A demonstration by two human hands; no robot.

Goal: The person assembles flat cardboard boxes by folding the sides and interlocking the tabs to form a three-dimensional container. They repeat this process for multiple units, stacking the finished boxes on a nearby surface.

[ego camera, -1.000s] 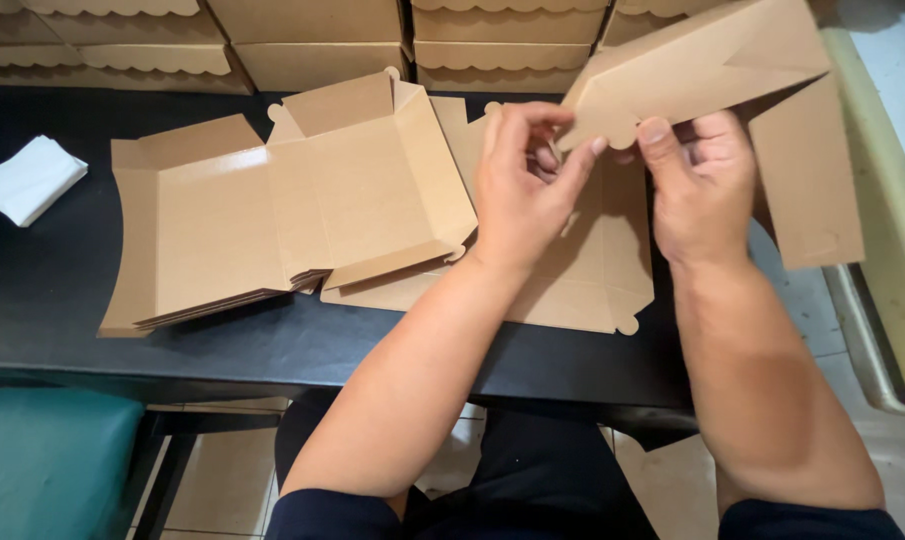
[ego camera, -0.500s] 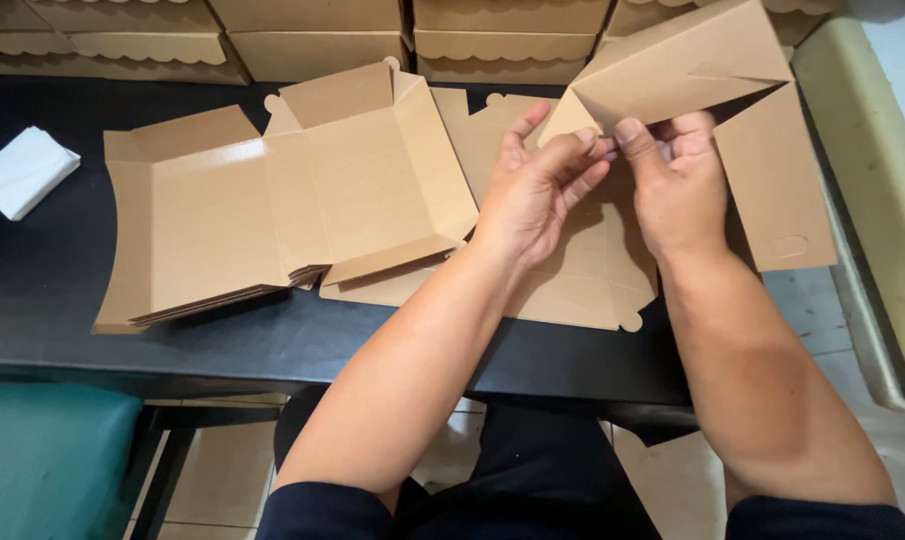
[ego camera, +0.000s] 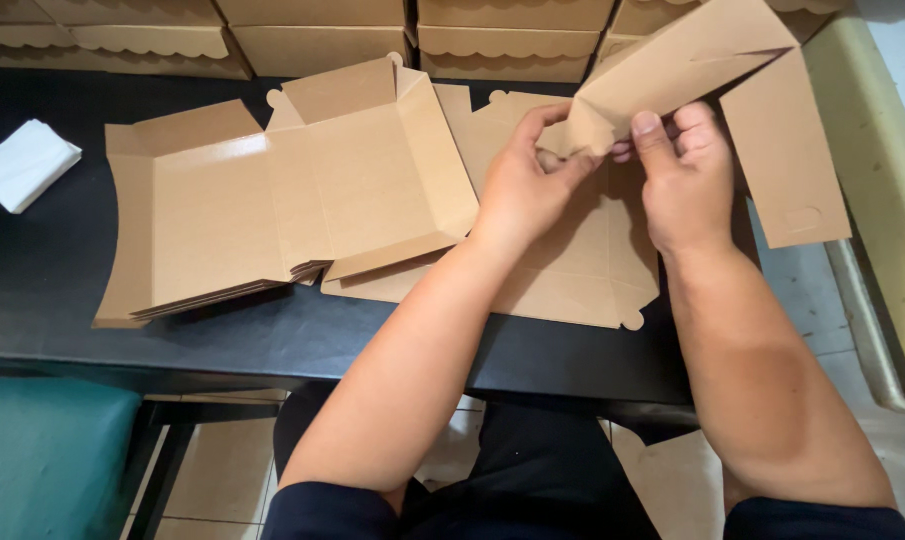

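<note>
Both hands hold one brown cardboard box blank [ego camera: 702, 60] raised above the black table [ego camera: 62, 260]. My left hand [ego camera: 522, 180] pinches its lower corner from the left, thumb and fingers closed on the fold. My right hand [ego camera: 682, 170] grips the same corner from the right, thumb on top. A long flap of the blank [ego camera: 787, 160] hangs down at the right. Under my hands lies a flat unfolded blank [ego camera: 572, 270].
A stack of half-folded brown trays [ego camera: 272, 200] lies at the left of the table. Finished closed boxes [ego camera: 312, 30] line the far edge. A white folded cloth [ego camera: 17, 165] sits far left. A green seat [ego camera: 42, 460] is below left; a pale rail [ego camera: 872, 180] runs along the right.
The two hands have drawn closer together on the blank's corner, and the fold there has tightened. The blank sits slightly higher and further right.
</note>
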